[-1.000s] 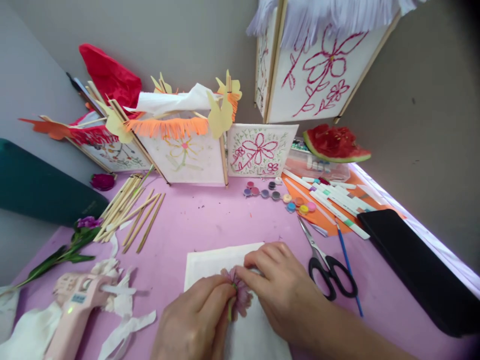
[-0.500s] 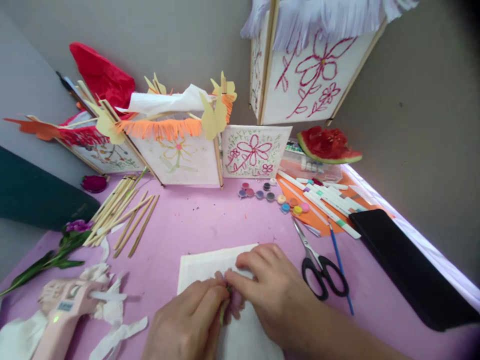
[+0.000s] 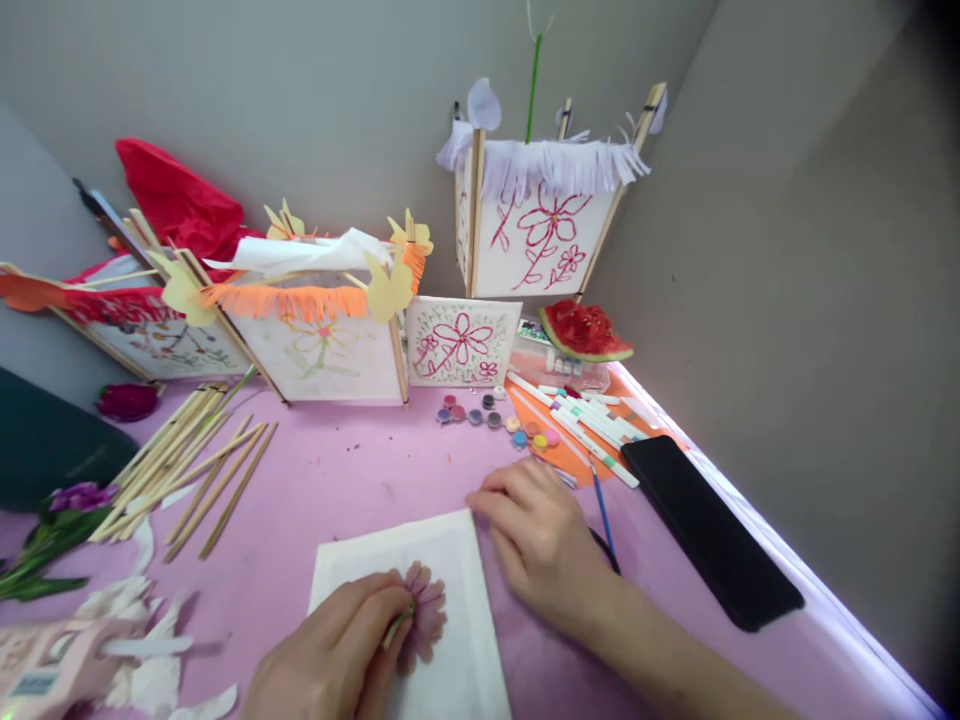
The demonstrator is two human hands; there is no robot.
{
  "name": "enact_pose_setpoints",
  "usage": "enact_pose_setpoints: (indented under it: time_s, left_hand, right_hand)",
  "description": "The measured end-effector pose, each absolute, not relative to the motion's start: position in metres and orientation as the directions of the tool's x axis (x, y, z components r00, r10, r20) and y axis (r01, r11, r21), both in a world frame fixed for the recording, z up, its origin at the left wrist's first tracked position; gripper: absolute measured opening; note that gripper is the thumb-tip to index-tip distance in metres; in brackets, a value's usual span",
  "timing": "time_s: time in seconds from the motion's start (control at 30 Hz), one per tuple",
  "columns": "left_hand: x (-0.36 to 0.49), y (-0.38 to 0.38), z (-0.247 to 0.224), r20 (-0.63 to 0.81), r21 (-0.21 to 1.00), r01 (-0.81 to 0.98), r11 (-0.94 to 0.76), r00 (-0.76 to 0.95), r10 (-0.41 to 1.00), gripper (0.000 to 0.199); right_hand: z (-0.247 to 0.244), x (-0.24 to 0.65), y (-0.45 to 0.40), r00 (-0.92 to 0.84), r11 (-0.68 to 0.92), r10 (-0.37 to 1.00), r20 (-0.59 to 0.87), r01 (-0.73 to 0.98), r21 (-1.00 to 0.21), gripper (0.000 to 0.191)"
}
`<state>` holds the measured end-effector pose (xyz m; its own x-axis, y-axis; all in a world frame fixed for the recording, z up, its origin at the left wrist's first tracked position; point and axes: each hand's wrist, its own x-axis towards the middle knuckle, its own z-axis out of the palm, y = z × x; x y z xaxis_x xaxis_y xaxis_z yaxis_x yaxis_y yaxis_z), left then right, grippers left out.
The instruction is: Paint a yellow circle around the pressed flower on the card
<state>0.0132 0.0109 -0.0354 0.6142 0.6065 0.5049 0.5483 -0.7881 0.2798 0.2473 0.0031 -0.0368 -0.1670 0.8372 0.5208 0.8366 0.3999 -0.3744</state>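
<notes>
Now one flower (image 3: 424, 615); two hands, left hand (image 3: 330, 655) pinching.

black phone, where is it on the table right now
In the head view the black phone lies flat at the right edge of the pink table, just right of the right hand and below the markers.

Pink table (image 3: 360, 470), mauve flower (image 3: 424, 615), white paper (image 3: 450, 560), black phone (image 3: 709, 525)

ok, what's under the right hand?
The right hand lies flat on the pink table, covering the scissors; only a dark handle edge shows. The blades are hidden. The blue paintbrush runs just beside it.
</notes>
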Motion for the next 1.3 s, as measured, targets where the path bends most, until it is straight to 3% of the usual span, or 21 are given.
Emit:
enact_pose_setpoints:
  time_s: [0.1,0.2,0.3,0.47,0.63,0.7,0.77,0.83,0.9,0.93,1.0,1.07,1.13,1.3]
  left_hand:
    - [0.011,0.011,-0.038,0.492,0.3,0.549,-0.78,0.611,0.62,0.021]
    - [0.009,0.009,-0.036,0.438,0.353,0.557,-0.752,0.612,0.658,0.019]
    - [0.004,0.005,-0.023,0.397,0.382,0.532,-0.756,0.644,0.654,0.026]
    - [-0.013,0.003,0.011,0.408,0.31,0.587,-0.748,0.628,0.662,0.034]
    - [-0.021,0.005,0.031,0.473,0.308,0.676,-0.669,0.501,0.724,0.025]
    - [-0.017,0.007,0.035,0.458,0.348,0.69,-0.635,0.466,0.757,0.023]
    - [-0.011,0.01,0.037,0.428,0.398,0.698,-0.595,0.433,0.794,0.022]
    - [-0.003,0.015,0.038,0.397,0.461,0.69,-0.558,0.401,0.825,0.021]
    - [0.006,0.021,0.037,0.361,0.551,0.653,-0.519,0.375,0.854,0.02]
    - [0.011,0.024,0.036,0.333,0.606,0.627,-0.489,0.359,0.872,0.02]
    - [0.019,0.029,0.033,0.264,0.71,0.566,-0.419,0.338,0.903,0.02]
    - [0.025,0.033,0.03,0.209,0.762,0.536,-0.365,0.33,0.921,0.021]
    - [0.028,0.034,0.028,0.225,0.746,0.547,-0.379,0.327,0.918,0.02]
    - [0.03,0.037,0.026,0.572,0.506,0.601,-0.618,0.302,0.762,0.018]
  right_hand:
    - [-0.037,0.277,0.015,-0.023,0.235,0.837,0.547,0.917,-0.322,0.027]
    - [-0.041,0.304,0.026,0.129,-0.01,0.874,0.468,0.968,-0.249,0.023]
    - [-0.047,0.315,0.031,0.171,-0.121,0.908,0.382,0.981,-0.153,0.025]
    - [-0.052,0.311,0.035,0.155,-0.125,0.926,0.344,0.986,-0.109,0.018]
    - [-0.047,0.309,0.033,0.069,-0.011,0.891,0.448,0.991,-0.13,0.01]
    - [-0.04,0.307,0.03,0.049,0.051,0.858,0.512,0.983,-0.178,0.01]
    - [-0.03,0.3,0.027,0.127,0.081,0.832,0.539,0.935,-0.345,0.01]
    - [-0.017,0.289,0.025,0.28,0.084,0.857,0.434,0.754,-0.652,0.014]
    - [-0.003,0.273,0.025,0.335,0.034,0.929,0.156,0.344,-0.938,0.019]
    - [0.004,0.263,0.026,0.281,-0.016,0.96,0.012,0.096,-0.995,0.02]
    - [0.016,0.245,0.029,0.077,-0.175,0.975,-0.208,-0.308,-0.935,0.017]
    - [0.024,0.23,0.034,-0.065,-0.299,0.948,-0.311,-0.511,-0.806,0.011]
    - [0.029,0.219,0.04,-0.111,-0.334,0.935,-0.336,-0.591,-0.734,0.006]
    - [0.032,0.205,0.048,-0.178,-0.357,0.93,-0.321,-0.634,-0.685,0.002]
